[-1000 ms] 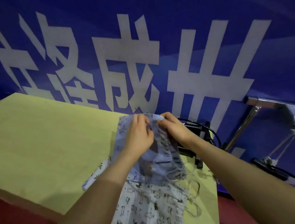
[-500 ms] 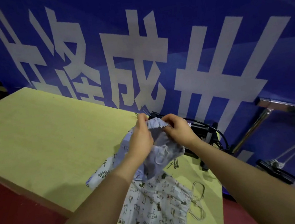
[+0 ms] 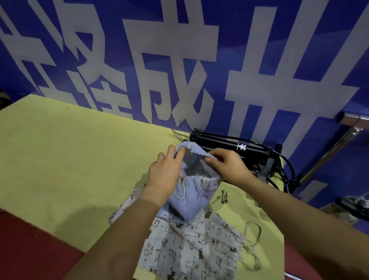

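A light blue drawstring bag (image 3: 193,196) is held up off the yellow-green table (image 3: 49,155), its gathered mouth spread open. My left hand (image 3: 164,172) grips the left side of the rim. My right hand (image 3: 226,165) pinches the right side of the rim. A white cord hangs at the bag's front. Beneath it lies a white cloth bag (image 3: 191,251) printed with small animals, its cords (image 3: 253,247) trailing to the right.
A folded black tripod (image 3: 232,148) with cables lies at the table's far right edge. Small metal safety pins (image 3: 222,196) sit beside the bags. A blue banner (image 3: 168,49) with large white characters stands behind the table. Red floor lies in front.
Both hands have pulled the bunched blue bag apart, so its mouth now gapes open. The view has tilted slightly down and toward the table.
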`<state>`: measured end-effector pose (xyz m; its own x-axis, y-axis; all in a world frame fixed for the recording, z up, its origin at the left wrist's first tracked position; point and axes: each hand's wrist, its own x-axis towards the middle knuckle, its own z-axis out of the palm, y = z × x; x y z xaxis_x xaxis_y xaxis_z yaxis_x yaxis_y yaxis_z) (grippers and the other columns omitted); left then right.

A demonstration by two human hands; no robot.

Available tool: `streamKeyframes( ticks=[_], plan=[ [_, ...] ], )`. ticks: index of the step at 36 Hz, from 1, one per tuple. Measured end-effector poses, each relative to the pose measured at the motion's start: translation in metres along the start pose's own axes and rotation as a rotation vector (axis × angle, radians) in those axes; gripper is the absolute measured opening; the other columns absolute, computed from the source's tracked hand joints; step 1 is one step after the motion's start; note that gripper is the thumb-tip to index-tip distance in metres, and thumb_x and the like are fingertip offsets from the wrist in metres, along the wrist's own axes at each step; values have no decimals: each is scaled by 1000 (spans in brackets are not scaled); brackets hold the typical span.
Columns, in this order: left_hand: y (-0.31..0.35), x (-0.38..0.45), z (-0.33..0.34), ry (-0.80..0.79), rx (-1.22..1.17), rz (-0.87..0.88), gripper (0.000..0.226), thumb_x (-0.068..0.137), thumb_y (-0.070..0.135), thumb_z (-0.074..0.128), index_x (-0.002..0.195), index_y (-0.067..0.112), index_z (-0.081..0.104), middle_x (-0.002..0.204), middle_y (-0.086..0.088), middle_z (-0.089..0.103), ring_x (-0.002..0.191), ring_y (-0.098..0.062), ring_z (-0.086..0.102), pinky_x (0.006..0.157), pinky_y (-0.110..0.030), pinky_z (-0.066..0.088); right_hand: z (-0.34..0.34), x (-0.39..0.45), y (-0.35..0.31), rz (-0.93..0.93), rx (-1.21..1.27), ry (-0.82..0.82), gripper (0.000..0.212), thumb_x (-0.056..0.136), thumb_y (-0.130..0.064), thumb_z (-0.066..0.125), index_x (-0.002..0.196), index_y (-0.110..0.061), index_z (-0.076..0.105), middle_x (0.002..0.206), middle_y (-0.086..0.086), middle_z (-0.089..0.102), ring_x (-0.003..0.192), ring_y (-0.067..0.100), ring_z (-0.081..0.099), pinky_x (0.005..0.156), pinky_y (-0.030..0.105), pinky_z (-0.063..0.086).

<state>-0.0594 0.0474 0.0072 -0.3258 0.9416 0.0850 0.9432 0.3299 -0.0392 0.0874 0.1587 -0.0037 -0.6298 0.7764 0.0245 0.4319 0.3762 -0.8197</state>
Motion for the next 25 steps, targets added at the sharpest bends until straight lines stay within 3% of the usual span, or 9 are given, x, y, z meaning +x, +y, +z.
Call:
streamKeyframes(
  ticks=[3, 6, 10, 12, 14, 17, 21, 25],
  plan=[
    [-3, 2, 9, -23, -38, -53, 69, 85, -5, 52, 145, 14, 21, 135, -10, 32, 108, -31, 47, 64, -30, 40, 3, -5, 10, 49, 117, 4, 25, 97, -29, 51, 95, -10, 66, 82, 4, 67, 73, 14, 62, 67, 29, 52],
    [-3, 4, 15, -58, -56, -85, 67, 87, 0, 55, 144, 15, 24, 133, -9, 32, 109, -31, 47, 69, -32, 45, 6, -9, 33, 141, 97, 70, 28, 100, -21, 45, 87, -3, 61, 70, 6, 59, 63, 19, 56, 60, 37, 51],
    [5, 9, 25, -67, -60, -99, 63, 86, -4, 51, 141, 13, 28, 134, -10, 34, 109, -32, 47, 67, -32, 42, 14, -17, 70, 195, -143, -18, 22, 95, -4, 44, 104, -6, 64, 83, 11, 63, 66, 24, 57, 59, 33, 44],
    [7, 14, 33, -71, -49, -115, 59, 85, -4, 51, 138, 13, 31, 133, -11, 35, 108, -32, 48, 65, -32, 40, 18, -19, 87, 182, -265, -92, 27, 93, 0, 44, 109, -6, 65, 99, 13, 63, 80, 28, 60, 65, 31, 43],
    [6, 15, 34, -77, -29, -139, 56, 86, -4, 49, 137, 12, 32, 134, -11, 34, 109, -32, 47, 65, -31, 38, 23, -21, 94, 132, -355, -141, 23, 94, -3, 48, 109, -6, 65, 110, 14, 57, 96, 30, 56, 75, 31, 42],
    [7, 21, 40, -106, -13, -172, 59, 84, -5, 50, 137, 12, 31, 135, -11, 32, 112, -32, 46, 69, -33, 41, 31, -19, 109, 82, -453, -208, 19, 93, -11, 52, 107, -10, 65, 109, 14, 52, 104, 33, 47, 85, 34, 39],
    [8, 28, 47, -153, -17, -213, 63, 84, -4, 53, 139, 12, 29, 138, -11, 30, 117, -32, 43, 73, -34, 43, 42, -14, 124, 51, -558, -247, 21, 83, -16, 62, 104, -17, 65, 111, 8, 48, 106, 31, 41, 89, 34, 33],
    [7, 29, 52, -164, -21, -227, 65, 84, 4, 59, 141, 14, 28, 140, -10, 30, 119, -30, 43, 78, -33, 45, 49, -12, 133, 48, -605, -253, 17, 86, -20, 61, 102, -19, 65, 111, 6, 44, 104, 29, 38, 89, 37, 36]
  ],
)
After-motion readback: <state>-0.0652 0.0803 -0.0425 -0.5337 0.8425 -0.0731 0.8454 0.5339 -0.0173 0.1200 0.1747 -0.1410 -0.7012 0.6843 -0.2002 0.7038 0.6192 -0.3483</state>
